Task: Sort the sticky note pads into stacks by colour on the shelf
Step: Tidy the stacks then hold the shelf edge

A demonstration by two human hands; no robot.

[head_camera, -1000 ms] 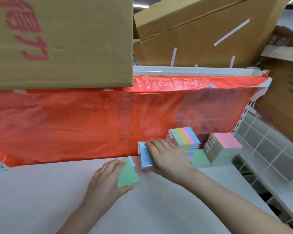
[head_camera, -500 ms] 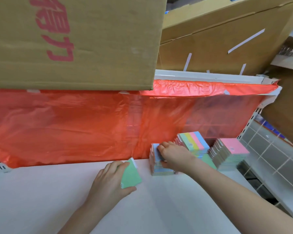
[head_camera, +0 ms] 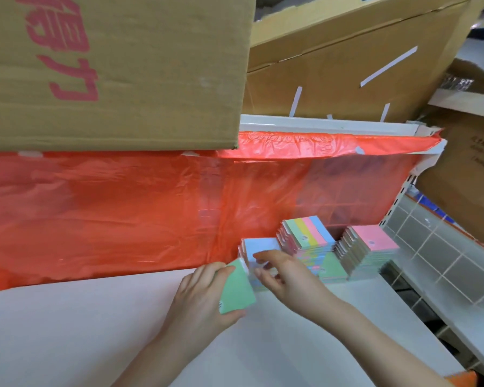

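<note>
My left hand [head_camera: 200, 300] grips a green sticky note pad [head_camera: 236, 287], held tilted just left of a stack topped by a blue pad [head_camera: 260, 246]. Over the front of that blue stack hovers my right hand [head_camera: 287, 277], fingers apart and holding nothing, its fingertips near the green pad's edge. Further right stands a stack with a striped multicolour pad [head_camera: 308, 233] on top, a low green pad [head_camera: 331, 268] in front of it, and a pink-topped stack [head_camera: 373, 238] at the far right. All rest on the white shelf [head_camera: 95, 331].
A red plastic sheet [head_camera: 109, 210] hangs behind the stacks. Large cardboard boxes [head_camera: 109, 65] sit on the shelf above, overhanging. A wire-grid rack [head_camera: 436, 252] lies to the right, past the shelf's edge.
My right hand let go of the blue pad on its stack and drew back toward the green pad. My left hand carried the green pad right, up against the blue stack.
</note>
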